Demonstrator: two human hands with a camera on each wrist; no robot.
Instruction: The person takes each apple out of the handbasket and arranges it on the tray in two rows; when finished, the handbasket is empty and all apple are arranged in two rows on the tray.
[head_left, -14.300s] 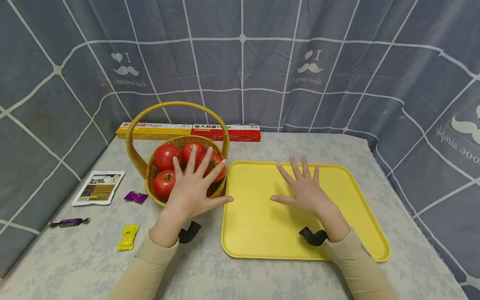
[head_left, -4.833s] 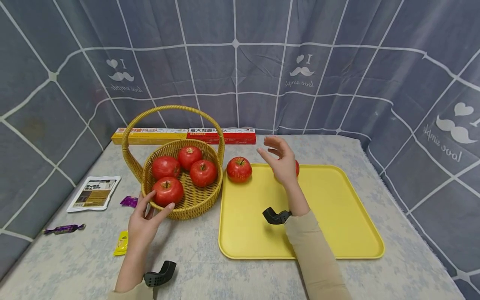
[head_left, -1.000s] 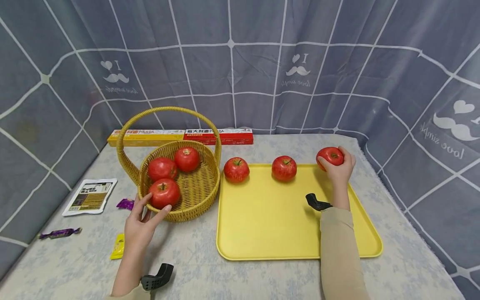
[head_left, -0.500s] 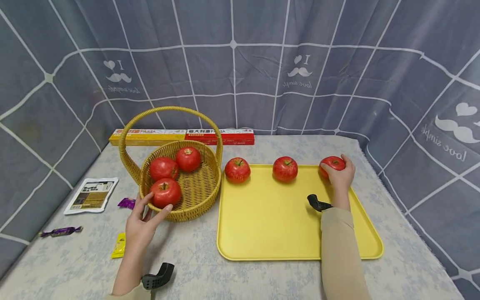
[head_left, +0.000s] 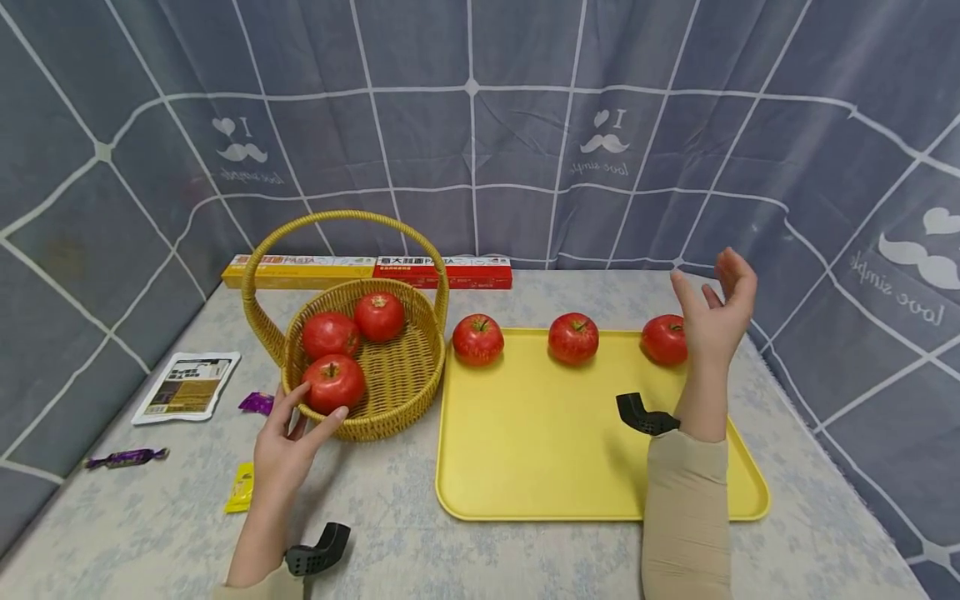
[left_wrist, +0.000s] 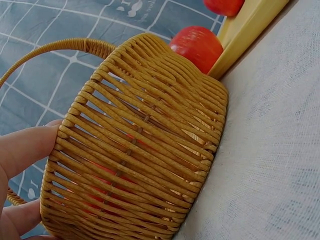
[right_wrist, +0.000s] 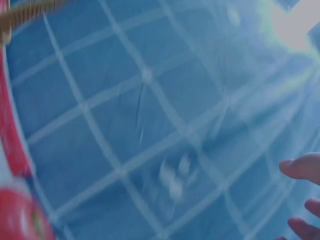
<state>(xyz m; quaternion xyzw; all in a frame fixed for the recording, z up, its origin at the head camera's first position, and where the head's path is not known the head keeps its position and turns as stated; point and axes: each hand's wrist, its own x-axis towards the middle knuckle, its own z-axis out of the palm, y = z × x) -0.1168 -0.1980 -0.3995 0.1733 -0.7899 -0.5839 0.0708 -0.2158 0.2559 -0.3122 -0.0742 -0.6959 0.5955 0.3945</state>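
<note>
- Release just happened: half a second ago our right hand (head_left: 712,321) was wrapped round the third apple (head_left: 664,338); now it is lifted off, fingers loosely spread, holding nothing.
- Third apple sits at the far right corner of the yellow tray (head_left: 570,467), in a row with the middle apple (head_left: 573,337) and the left apple (head_left: 478,339) along the far edge. A second ago it was still in the air above that corner.
- We judge this placement done: three apples out, three left in the wicker basket (head_left: 390,400), against four there some seconds back.
- Left hand (head_left: 288,446) has not moved: straight fingers rest against the near rim of the basket, bracing it, nothing pinched.
- Head view alone gives the full layout, including the pasta boxes (head_left: 367,271) by the curtain and the sachet (head_left: 187,387) and sweets at left.
- Left wrist view adds contact detail: fingertips (left_wrist: 27,147) flat on the basket's weave (left_wrist: 145,145), red showing through the slats, the left apple (left_wrist: 197,46) just beyond the tray edge (left_wrist: 250,30).
- Right wrist view is motion-blurred: mostly curtain, fingertips (right_wrist: 302,167) free at the edge, a red blur low left.
</note>
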